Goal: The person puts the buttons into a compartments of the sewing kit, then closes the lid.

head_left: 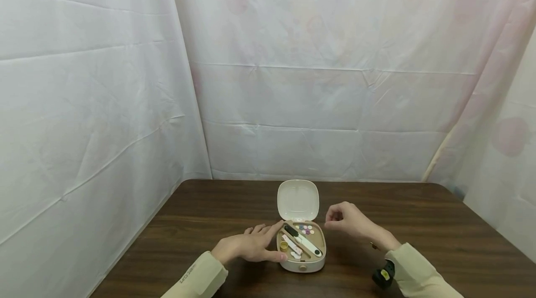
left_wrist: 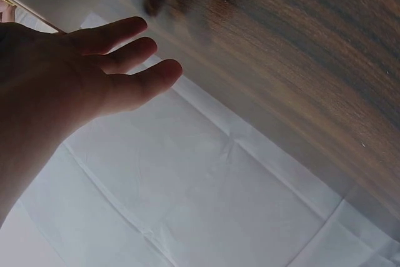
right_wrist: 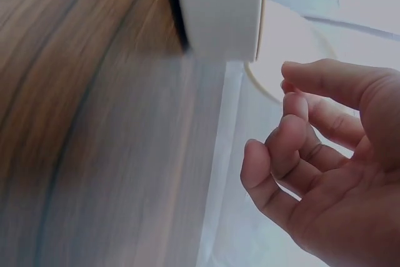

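Observation:
A small white sewing box (head_left: 302,267) stands on the table with its lid (head_left: 298,200) raised at the back. Inside its tan tray lie small white and purple buttons (head_left: 305,229), a gold thimble-like ring (head_left: 284,246), a slim white tool (head_left: 310,245) with a dark end and a patterned white strip (head_left: 291,244). My left hand (head_left: 249,246) touches the box's left side, fingers extended, thumb at the front corner. To the right of the box, my right hand (head_left: 349,219) hovers with loosely curled fingers. Its thumb (right_wrist: 325,79) is near the index finger, nothing visible between them.
The dark wooden table (head_left: 234,200) spreads around the box. White cloth (head_left: 293,102) hangs behind it and along both sides. A black device (head_left: 383,275) is strapped at the right wrist.

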`<state>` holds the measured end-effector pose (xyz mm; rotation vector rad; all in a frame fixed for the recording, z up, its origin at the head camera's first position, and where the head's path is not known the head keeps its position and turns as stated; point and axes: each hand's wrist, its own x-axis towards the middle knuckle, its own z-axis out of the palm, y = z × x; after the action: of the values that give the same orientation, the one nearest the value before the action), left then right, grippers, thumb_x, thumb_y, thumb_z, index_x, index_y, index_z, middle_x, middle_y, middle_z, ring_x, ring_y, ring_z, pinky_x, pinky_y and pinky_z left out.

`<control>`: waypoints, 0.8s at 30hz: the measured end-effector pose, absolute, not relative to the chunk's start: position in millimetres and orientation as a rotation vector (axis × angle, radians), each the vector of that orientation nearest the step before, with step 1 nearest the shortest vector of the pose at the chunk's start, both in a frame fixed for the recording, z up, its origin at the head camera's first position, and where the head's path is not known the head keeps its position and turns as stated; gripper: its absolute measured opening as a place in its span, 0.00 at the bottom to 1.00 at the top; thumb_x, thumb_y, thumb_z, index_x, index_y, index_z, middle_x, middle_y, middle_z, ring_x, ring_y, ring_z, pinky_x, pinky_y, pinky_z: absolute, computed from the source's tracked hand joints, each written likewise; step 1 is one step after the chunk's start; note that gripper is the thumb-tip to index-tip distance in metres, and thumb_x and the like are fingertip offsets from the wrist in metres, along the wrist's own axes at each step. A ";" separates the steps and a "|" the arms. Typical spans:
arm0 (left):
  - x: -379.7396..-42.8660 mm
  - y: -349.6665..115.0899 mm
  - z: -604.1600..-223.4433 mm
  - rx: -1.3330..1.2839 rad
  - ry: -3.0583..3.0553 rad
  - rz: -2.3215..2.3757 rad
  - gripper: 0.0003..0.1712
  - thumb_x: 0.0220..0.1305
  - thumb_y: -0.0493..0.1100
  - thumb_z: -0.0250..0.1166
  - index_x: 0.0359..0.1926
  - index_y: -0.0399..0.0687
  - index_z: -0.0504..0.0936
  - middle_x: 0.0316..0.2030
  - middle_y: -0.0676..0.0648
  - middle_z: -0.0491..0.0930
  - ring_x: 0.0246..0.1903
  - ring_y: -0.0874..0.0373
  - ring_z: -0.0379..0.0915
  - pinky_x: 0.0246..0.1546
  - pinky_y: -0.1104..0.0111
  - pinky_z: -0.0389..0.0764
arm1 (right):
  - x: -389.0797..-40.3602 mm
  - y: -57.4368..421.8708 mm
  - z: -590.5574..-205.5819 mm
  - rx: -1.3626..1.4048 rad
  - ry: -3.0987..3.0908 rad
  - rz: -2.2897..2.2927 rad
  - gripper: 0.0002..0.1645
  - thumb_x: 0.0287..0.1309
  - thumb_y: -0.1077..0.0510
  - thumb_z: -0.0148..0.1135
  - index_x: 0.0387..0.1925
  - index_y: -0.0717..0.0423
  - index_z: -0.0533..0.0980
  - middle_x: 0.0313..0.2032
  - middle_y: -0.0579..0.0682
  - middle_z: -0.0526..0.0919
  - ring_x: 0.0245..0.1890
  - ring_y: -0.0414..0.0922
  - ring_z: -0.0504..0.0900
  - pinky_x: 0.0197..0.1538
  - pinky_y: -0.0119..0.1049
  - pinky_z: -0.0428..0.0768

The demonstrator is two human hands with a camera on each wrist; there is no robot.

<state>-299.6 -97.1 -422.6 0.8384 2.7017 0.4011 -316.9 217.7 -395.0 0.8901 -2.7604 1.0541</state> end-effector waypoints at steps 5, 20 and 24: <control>-296.0 -96.5 -417.8 0.828 2.685 0.403 0.57 0.55 0.82 0.47 0.76 0.67 0.37 0.74 0.44 0.53 0.74 0.42 0.47 0.68 0.38 0.51 | -313.2 236.8 -393.3 0.859 -2.772 0.966 0.05 0.56 0.60 0.66 0.26 0.52 0.82 0.20 0.41 0.80 0.21 0.30 0.70 0.25 0.27 0.72; -286.4 -93.2 -398.7 0.825 2.670 0.318 0.56 0.58 0.79 0.48 0.77 0.61 0.37 0.74 0.42 0.54 0.73 0.40 0.48 0.67 0.39 0.53 | -299.1 289.9 -398.1 0.728 -2.926 0.768 0.07 0.54 0.66 0.63 0.23 0.55 0.81 0.15 0.45 0.80 0.12 0.38 0.75 0.19 0.28 0.73; -289.9 -94.4 -404.3 0.821 2.675 0.335 0.57 0.55 0.82 0.46 0.77 0.65 0.36 0.74 0.44 0.54 0.73 0.41 0.48 0.68 0.39 0.52 | -296.6 297.2 -400.1 0.700 -2.959 0.691 0.08 0.50 0.66 0.67 0.20 0.52 0.81 0.15 0.43 0.80 0.14 0.35 0.75 0.21 0.28 0.71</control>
<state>-289.9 -94.4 -404.3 0.8211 2.6753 0.3353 -296.6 297.2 -400.1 0.6999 -2.9586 0.6908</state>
